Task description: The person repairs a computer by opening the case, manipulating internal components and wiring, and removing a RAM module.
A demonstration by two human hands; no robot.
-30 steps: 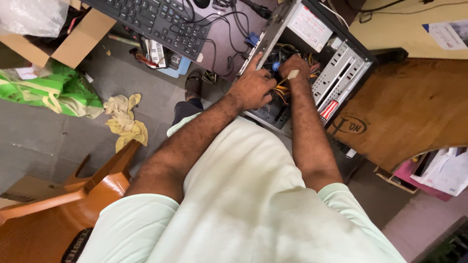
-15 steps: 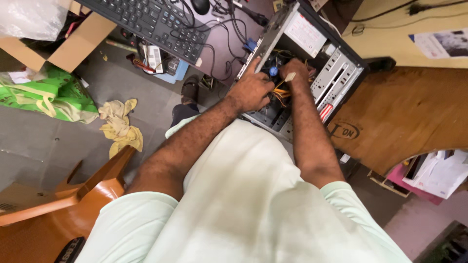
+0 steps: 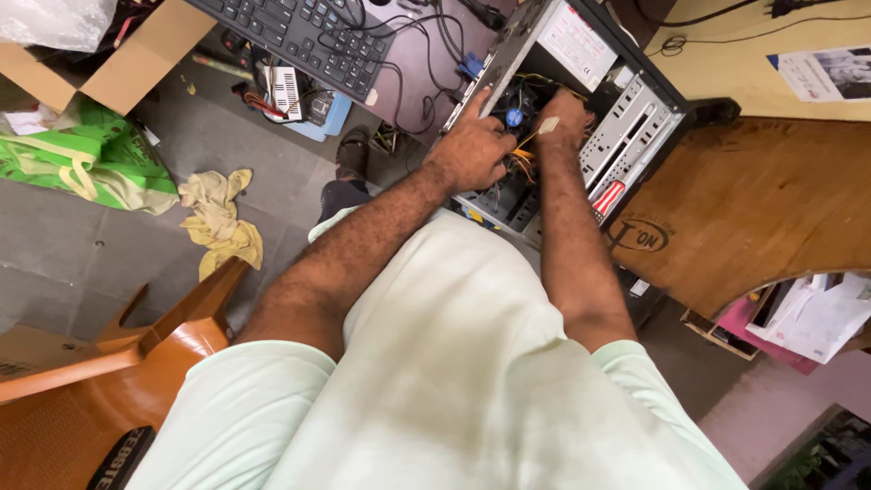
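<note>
An open desktop computer case [image 3: 635, 100] lies on its side in front of me, its metal drive bays and a bundle of orange and yellow wires [image 3: 522, 168] exposed. My left hand [image 3: 467, 150] rests on the case's near edge, index finger pointing up along the frame, other fingers curled at the wires. My right hand [image 3: 558, 122] reaches deep inside the case by a small blue-centred fan [image 3: 514, 116]; its fingers are hidden, and a pale strip sits on its back. What either hand grips cannot be made out.
A black keyboard [image 3: 299, 32] and tangled cables [image 3: 426, 54] lie above the case. A brown wooden board [image 3: 753, 209] sits right. An orange plastic chair [image 3: 109, 363], yellow rag [image 3: 218, 222], green bag [image 3: 86, 163] and cardboard box [image 3: 118, 63] are left.
The view has shifted slightly, so the case sits higher in the picture. Both hands stay inside the case; the left index finger now points straighter along the frame.
</note>
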